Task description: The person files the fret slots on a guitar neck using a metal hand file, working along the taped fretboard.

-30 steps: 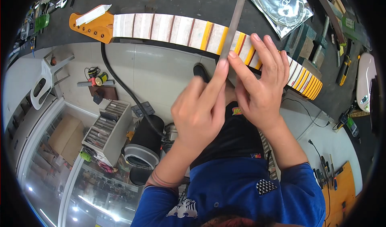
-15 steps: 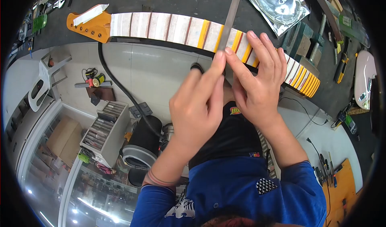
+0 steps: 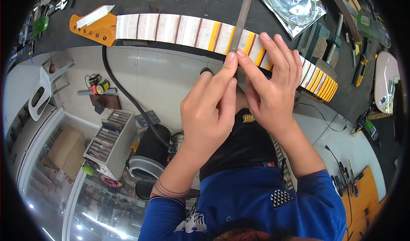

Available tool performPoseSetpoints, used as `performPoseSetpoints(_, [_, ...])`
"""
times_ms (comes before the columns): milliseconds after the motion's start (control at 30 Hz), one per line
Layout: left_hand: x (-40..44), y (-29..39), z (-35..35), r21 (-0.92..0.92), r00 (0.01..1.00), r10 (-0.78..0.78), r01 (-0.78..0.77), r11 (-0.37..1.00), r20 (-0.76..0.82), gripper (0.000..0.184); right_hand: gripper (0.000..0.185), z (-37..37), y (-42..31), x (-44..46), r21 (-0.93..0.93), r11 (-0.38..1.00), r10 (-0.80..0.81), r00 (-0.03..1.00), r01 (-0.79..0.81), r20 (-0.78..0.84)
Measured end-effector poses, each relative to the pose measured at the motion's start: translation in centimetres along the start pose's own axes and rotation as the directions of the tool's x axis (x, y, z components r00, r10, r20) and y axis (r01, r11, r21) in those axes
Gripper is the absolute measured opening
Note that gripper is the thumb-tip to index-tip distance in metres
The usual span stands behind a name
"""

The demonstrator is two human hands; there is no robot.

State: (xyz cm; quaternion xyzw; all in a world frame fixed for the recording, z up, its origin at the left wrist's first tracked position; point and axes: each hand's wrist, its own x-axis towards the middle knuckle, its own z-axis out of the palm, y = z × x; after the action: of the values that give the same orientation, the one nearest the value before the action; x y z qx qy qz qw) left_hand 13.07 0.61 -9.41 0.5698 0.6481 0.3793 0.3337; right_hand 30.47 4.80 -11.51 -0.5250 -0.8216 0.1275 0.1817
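A guitar neck [image 3: 166, 27] lies along the bench edge, its orange headstock [image 3: 96, 29] to the left. White and yellow tape strips cover the fretboard between the dark fret lines. My left hand [image 3: 209, 102] is closed on a flat metal file [image 3: 242, 19], index finger laid along its near end; the grip inside the palm is hidden. The file crosses the neck and points away from me. My right hand [image 3: 273, 78] has its fingers spread over the taped fretboard, nothing held. Its index fingertip is close beside the file; whether they touch I cannot tell.
A clear plastic packet [image 3: 292, 6] with coiled strings lies beyond the neck. To its right stands a vise [image 3: 320, 44], with a yellow-black cutter [image 3: 362, 70] farther right. Below the bench are a black hose [image 3: 124, 89], a vacuum [image 3: 147, 155] and a drawer box [image 3: 106, 142].
The whole view has shifted slightly left. Both hands and the file keep nearly the same place on the neck.
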Motion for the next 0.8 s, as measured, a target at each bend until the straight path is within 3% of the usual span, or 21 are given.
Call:
performPoseSetpoints(167, [-8.3, -1.6, -2.7, 0.089, 0.999, -0.019, 0.015, 0.996, 0.04, 0.057, 0.077, -0.1, -0.1, 0.1, 0.009, 1.0, -0.006, 1.0, 0.006, 0.007])
performPoseSetpoints(267, [-10.8, -1.3, -3.2, 0.051, 0.999, -0.042, 0.041, 0.998, 0.026, 0.055, 0.077, -0.2, 0.1, -0.1, 0.004, 1.0, 0.001, 1.0, -0.001, 0.013])
performPoseSetpoints(333, [-6.9, -0.6, -2.4, 0.078, 0.999, -0.037, 0.034, 0.996, 0.038, 0.054, 0.077, -0.1, 0.0, 0.0, 0.003, 1.0, 0.001, 1.0, -0.001, 0.013])
performPoseSetpoints(500, [0.9, -0.4, 0.3, -0.092, 1.0, -0.013, 0.013, 0.996, -0.001, 0.053, 0.076, 0.1, 0.0, 0.0, -0.002, 1.0, 0.003, 1.0, -0.003, -0.004])
performPoseSetpoints(633, [-7.9, -1.7, -2.5, 0.011, 0.998, -0.048, 0.047, 0.999, 0.043, 0.054, 0.075, 0.0, 0.1, 0.1, -0.011, 1.0, -0.01, 1.0, 0.01, 0.005])
performPoseSetpoints(800, [-7.0, -0.6, -2.7, -0.022, 0.996, -0.076, 0.077, 0.997, 0.052, 0.054, 0.074, -0.4, 0.0, 0.1, 0.001, 1.0, 0.005, 0.999, -0.005, 0.035])
